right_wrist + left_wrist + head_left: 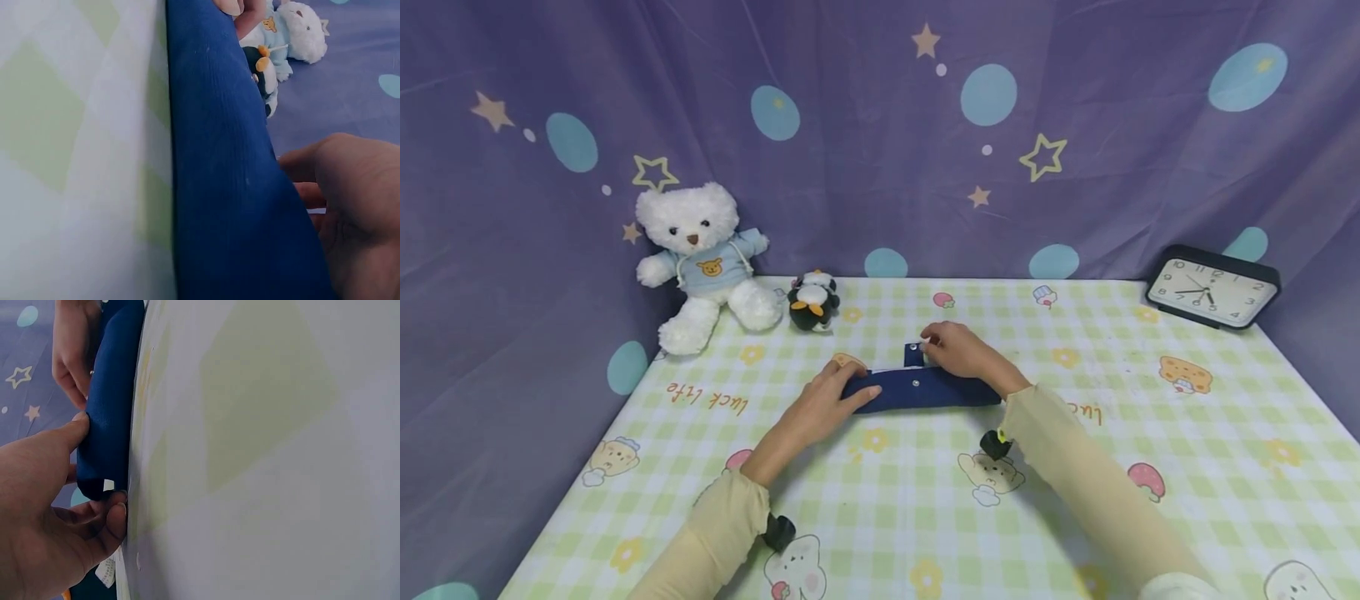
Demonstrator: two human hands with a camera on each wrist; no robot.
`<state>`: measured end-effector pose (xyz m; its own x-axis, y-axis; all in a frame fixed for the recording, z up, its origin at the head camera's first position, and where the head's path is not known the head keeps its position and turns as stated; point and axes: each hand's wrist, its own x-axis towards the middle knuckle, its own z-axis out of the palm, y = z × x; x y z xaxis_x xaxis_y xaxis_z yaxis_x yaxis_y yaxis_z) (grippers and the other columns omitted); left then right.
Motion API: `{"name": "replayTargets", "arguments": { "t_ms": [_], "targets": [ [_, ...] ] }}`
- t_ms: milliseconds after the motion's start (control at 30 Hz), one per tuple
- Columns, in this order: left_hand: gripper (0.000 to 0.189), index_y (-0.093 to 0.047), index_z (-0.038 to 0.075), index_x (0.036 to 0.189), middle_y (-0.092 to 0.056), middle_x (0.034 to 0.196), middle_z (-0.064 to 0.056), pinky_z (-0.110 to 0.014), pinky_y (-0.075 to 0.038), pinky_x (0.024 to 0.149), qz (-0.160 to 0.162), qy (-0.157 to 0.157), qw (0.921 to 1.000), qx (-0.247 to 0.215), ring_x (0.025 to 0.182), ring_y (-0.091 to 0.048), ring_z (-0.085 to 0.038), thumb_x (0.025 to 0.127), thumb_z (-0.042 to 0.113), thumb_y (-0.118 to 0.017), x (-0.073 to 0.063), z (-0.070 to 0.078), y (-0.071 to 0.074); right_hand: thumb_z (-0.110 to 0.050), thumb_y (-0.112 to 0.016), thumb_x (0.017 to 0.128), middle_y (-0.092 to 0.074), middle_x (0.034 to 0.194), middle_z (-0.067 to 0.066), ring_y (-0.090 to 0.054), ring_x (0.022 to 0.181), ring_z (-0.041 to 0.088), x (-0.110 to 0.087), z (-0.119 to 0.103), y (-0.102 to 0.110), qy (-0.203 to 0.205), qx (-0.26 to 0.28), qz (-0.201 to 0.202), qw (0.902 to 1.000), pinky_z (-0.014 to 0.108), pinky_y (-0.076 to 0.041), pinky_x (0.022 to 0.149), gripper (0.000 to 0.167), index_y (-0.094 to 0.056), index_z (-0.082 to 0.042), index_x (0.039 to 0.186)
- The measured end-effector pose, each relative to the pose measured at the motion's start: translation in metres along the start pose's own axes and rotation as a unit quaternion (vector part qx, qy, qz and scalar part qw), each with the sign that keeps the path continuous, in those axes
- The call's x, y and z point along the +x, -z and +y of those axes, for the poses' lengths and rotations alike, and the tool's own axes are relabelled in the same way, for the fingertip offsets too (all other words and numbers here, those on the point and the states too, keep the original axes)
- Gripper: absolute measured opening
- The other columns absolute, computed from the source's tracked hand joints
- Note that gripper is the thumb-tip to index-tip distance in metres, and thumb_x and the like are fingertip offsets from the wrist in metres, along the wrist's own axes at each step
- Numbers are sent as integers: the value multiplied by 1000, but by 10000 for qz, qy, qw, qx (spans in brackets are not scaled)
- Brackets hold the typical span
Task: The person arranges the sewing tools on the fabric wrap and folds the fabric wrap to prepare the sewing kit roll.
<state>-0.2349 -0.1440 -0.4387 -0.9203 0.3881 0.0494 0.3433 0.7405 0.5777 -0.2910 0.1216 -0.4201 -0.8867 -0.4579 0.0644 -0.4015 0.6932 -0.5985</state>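
Observation:
A long dark blue fabric pouch point(936, 393) lies across the middle of the table, with a metal snap on its front. From its far edge a short tab point(913, 354) with a snap stands out. The left hand point(826, 400) grips the pouch's left end, thumb on the near face; in the left wrist view that thumb presses the blue fabric point(111, 406). Fingers of the right hand point(958, 350) are curled at the tab's right edge and appear to pinch it. In the right wrist view the pouch point(219, 156) hides part of those fingertips.
A white teddy bear point(711, 267) sits at the back left, with a penguin toy point(813, 302) to its right. At the back right stands a black-framed clock point(1213, 287). A checked cloth point(880, 517) covers the table; a purple curtain point(880, 192) hangs behind.

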Motion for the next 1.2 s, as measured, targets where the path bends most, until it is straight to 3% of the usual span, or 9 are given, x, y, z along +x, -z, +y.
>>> {"name": "replayTargets", "arguments": {
  "t_ms": [167,333,533,900,1000,1067,1200],
  "targets": [
    [50,-62,15,134,-54,135,-11,-54,-44,103,8,-23,10000,29,124,-56,-34,102,53,-60,0,-1,0,-9,-54,106,-68,123,24,-67,109,35,5,-2,-3,-93,334,-133,9993,48,-52,95,37,-59,10,137],
    [49,-62,15,134,-53,135,-11,-54,-45,102,0,-22,10000,66,122,-57,-35,102,53,-59,0,0,1,-9,-58,106,-72,107,14,-66,91,25,4,-5,-6,22,432,119,9990,43,-53,85,23,-71,3,119],
    [49,-62,15,134,-53,136,-10,-55,-45,102,-31,-51,10000,66,124,-56,-35,103,53,-59,0,0,1,-11,-60,106,-69,93,5,-62,80,17,-7,-16,-9,97,404,273,9988,38,-52,77,11,-68,-4,107],
    [41,-63,15,127,-50,136,-7,-53,-46,101,-50,-236,9997,106,122,-56,-34,104,48,-60,-1,1,1,-11,-63,105,-70,100,1,-67,92,16,-38,-27,-19,593,587,740,9938,39,-54,83,6,-68,-9,106],
    [40,-65,15,126,-52,134,-7,-52,-48,96,33,-260,9990,362,116,-59,-33,104,48,-61,-1,3,1,-10,-62,105,-68,99,1,-65,88,15,-44,-25,-26,789,522,940,9911,38,-54,80,7,-68,-8,107],
    [41,-66,14,126,-54,131,-8,-51,-49,93,162,-396,9961,777,111,-59,-32,103,48,-61,-2,5,0,-11,-61,105,-67,98,1,-62,85,14,-46,-22,-30,926,461,1078,9888,37,-53,77,8,-68,-8,108],
    [42,-67,11,128,-59,123,-12,-52,-47,89,588,-1001,9760,1843,106,-55,-34,103,44,-64,-1,10,-2,-12,-60,106,-66,100,0,-60,85,12,-48,-17,-35,1042,498,1288,9849,36,-51,76,10,-67,-9,111]
  ]
}}
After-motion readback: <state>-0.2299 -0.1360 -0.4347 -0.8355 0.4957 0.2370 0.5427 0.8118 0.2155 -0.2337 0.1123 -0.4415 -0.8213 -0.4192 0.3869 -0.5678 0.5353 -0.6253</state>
